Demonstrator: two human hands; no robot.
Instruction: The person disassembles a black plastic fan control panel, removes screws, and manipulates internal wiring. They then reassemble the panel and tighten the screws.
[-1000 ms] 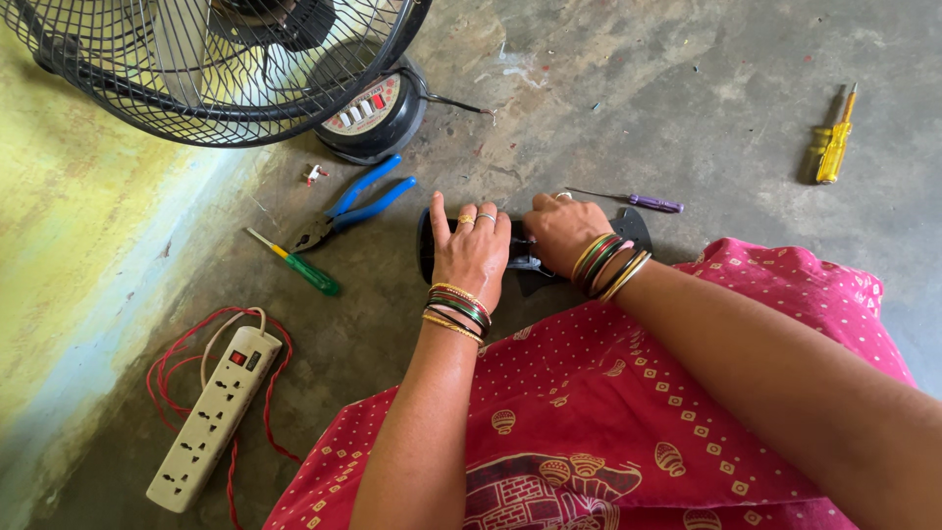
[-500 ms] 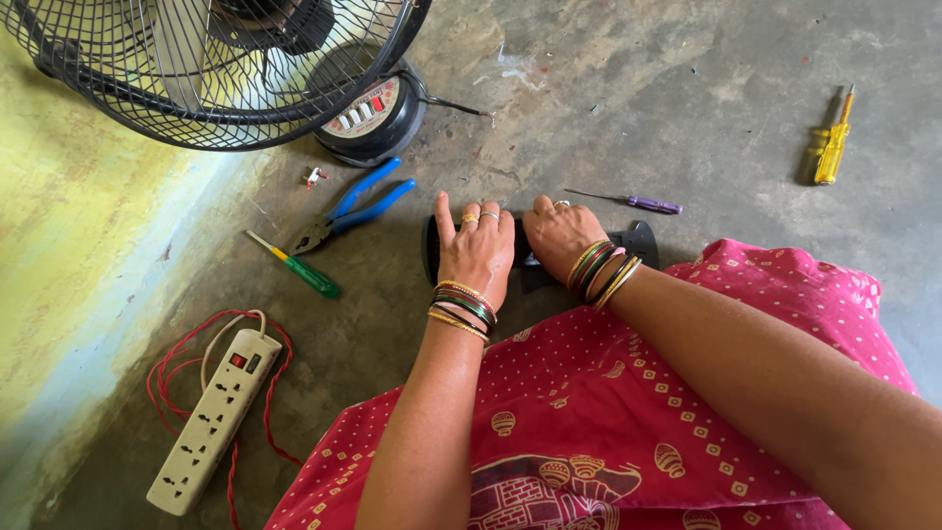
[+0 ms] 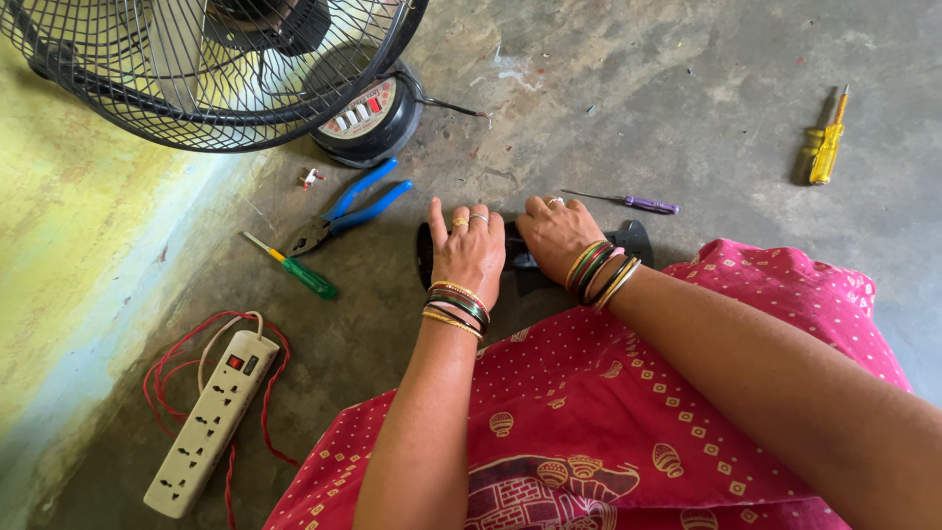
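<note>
A: Head view, floor items?
B: Blue-handled pliers (image 3: pixel 339 213) and green screwdriver (image 3: pixel 297 270) at ten o'clock of the hands; purple screwdriver (image 3: pixel 634 203) at one; yellow screwdriver (image 3: pixel 826 145) far at two; power strip (image 3: pixel 208 423) at eight; fan (image 3: pixel 216 59) at eleven.

A: Hands?
B: Left hand (image 3: pixel 469 250) and right hand (image 3: pixel 556 234) lie flat, side by side, pressing a black part (image 3: pixel 633 238), mostly hidden beneath.

A: Change?
B: Left hand's fingers spread slightly wider.
</note>
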